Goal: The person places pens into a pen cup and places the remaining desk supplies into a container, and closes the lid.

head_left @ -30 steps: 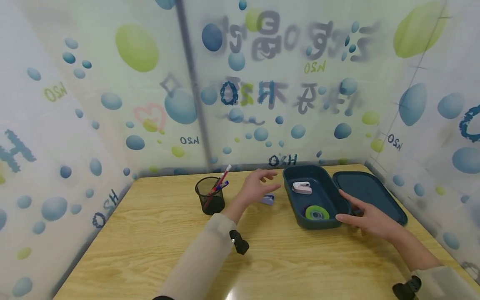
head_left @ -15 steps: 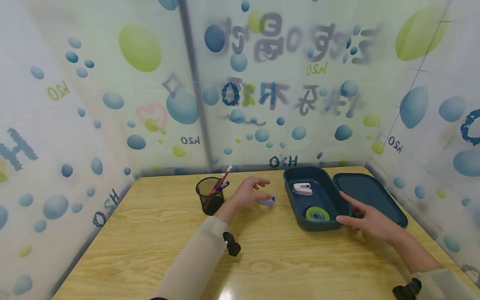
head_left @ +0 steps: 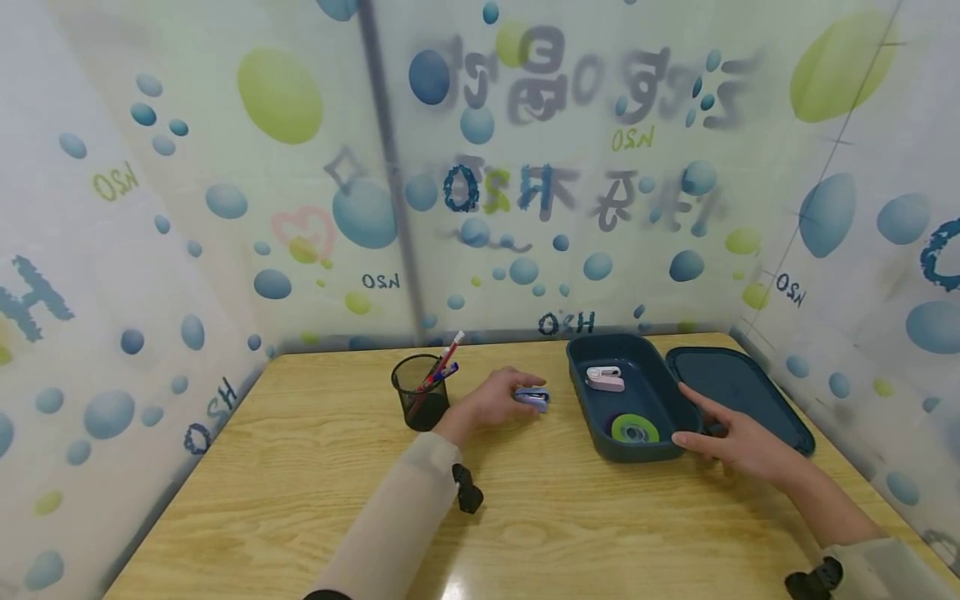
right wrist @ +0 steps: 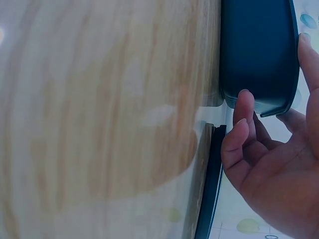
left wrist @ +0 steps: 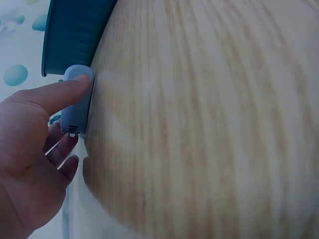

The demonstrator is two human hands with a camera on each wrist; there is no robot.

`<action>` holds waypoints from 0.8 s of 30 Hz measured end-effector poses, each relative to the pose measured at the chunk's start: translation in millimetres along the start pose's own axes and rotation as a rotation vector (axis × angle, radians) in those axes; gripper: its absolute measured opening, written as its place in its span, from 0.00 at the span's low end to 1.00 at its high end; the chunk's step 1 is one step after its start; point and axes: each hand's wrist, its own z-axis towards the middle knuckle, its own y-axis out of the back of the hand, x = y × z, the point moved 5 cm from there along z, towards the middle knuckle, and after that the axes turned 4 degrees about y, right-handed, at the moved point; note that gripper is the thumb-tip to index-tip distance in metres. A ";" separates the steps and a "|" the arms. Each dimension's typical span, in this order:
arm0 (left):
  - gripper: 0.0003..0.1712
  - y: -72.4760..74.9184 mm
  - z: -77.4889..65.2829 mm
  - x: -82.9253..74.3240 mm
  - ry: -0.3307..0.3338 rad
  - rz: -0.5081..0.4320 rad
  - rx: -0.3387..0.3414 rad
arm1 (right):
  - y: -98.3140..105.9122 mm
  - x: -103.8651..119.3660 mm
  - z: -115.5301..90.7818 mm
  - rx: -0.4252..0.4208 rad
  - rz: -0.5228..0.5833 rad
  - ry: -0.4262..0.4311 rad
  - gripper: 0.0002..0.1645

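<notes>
A small pale-blue stapler (head_left: 532, 398) lies on the table left of a dark blue box. My left hand (head_left: 495, 398) pinches it; in the left wrist view the thumb (left wrist: 70, 92) presses one side of the stapler (left wrist: 77, 109), with the fingers partly hidden behind. My right hand (head_left: 738, 437) holds the near right corner of the open box (head_left: 637, 452), its thumb on the front wall and a finger along the right side. Inside the box lie a small pink-and-white item (head_left: 604, 379) and a green tape roll (head_left: 634, 428).
A black mesh pen cup (head_left: 422, 398) with several pens stands left of the left hand. The dark blue lid (head_left: 738, 387) lies flat to the right of the box, behind the right hand. Patterned curtains (head_left: 480, 275) close off the table's back and sides.
My left hand first drew back leftward, then lowered onto the stapler and took hold of it. My right hand and the box have stayed in place.
</notes>
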 end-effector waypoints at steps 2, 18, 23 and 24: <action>0.31 -0.9 -0.8 0.1 0.005 -0.004 0.007 | 0.1 0.0 0.2 0.001 0.001 -0.001 0.58; 0.27 -1.1 1.3 -0.6 -0.003 0.027 0.000 | 0.4 2.1 -0.8 -0.010 -0.006 0.006 0.58; 0.28 -0.6 -0.5 -1.1 0.014 0.016 -0.020 | 0.1 1.7 -0.9 -0.006 0.001 0.004 0.58; 0.28 -0.4 -0.7 -1.4 0.019 0.008 -0.025 | 0.1 1.7 -0.8 -0.007 0.000 0.004 0.58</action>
